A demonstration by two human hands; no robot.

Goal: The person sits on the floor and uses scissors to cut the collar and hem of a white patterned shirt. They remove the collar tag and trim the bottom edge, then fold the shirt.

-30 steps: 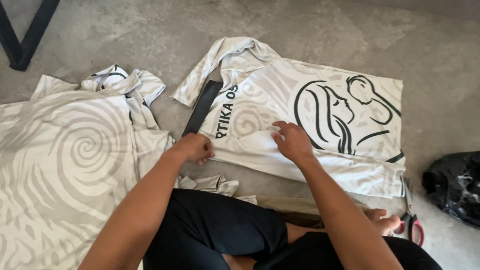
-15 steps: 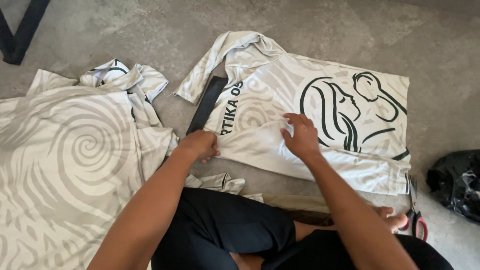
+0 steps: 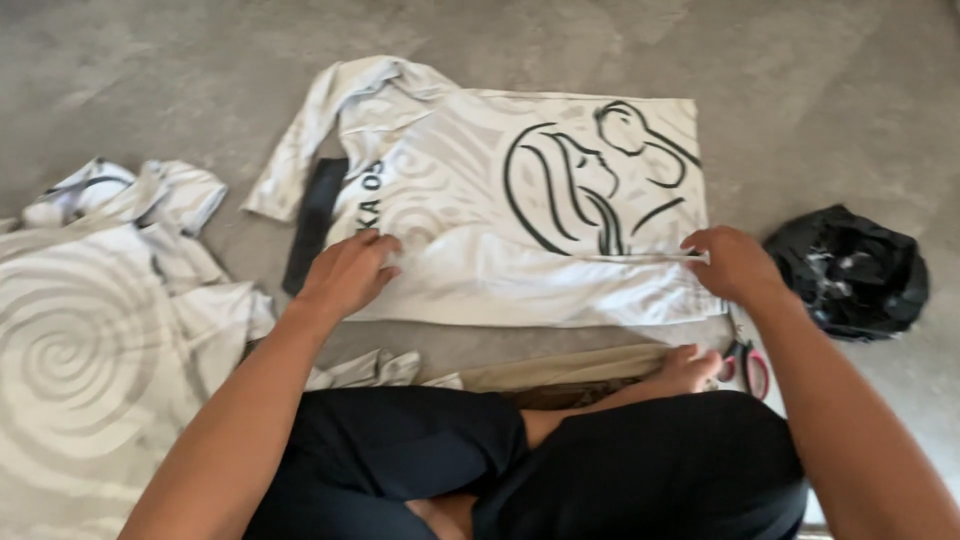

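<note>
Head view shows a white folded garment [image 3: 520,210] with grey swirls and a black line drawing, lying flat on the grey floor [image 3: 800,80] in the upper centre of the frame; the left hand [image 3: 348,272] rests on its lower left part, palm down, fingers loosely bent and pressed on the cloth, not closed around anything; the right hand [image 3: 735,265] is at the lower right edge of the garment, and its fingers pinch the cloth at that edge; a dark strip [image 3: 313,222] lies under the left side of the garment; at the left of the frame lies a pile of swirl-patterned cloth [image 3: 90,350]; a crumpled black bag [image 3: 850,270] sits at the right, just beside the right hand; pink-handled scissors [image 3: 748,365] lie near the bare foot [image 3: 685,368] in the lower right.
</note>
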